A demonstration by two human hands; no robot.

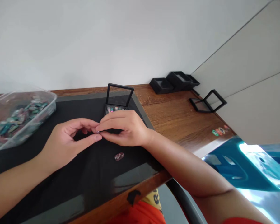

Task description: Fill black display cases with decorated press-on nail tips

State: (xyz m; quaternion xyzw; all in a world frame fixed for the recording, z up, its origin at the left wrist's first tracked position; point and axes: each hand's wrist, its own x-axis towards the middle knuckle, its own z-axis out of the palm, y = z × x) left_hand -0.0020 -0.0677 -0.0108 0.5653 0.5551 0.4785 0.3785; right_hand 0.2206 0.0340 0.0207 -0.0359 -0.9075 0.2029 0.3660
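Observation:
My left hand [67, 141] and my right hand [126, 127] meet fingertip to fingertip over a black mat [60, 186]. Together they pinch a tiny piece [98, 132] that I cannot make out. Just behind my right hand stands a small black display case [118, 99] with its lid raised, and several coloured pieces lie inside it. One oval patterned piece [119, 156] lies loose on the mat in front of my hands.
A clear plastic tub [18, 116] of several coloured pieces sits at the left. More black cases [174, 81] and an open one [207, 101] stand at the back right of the wooden table, with a few loose pieces [220, 130] near its right edge. A blue stool [245, 165] is to the right.

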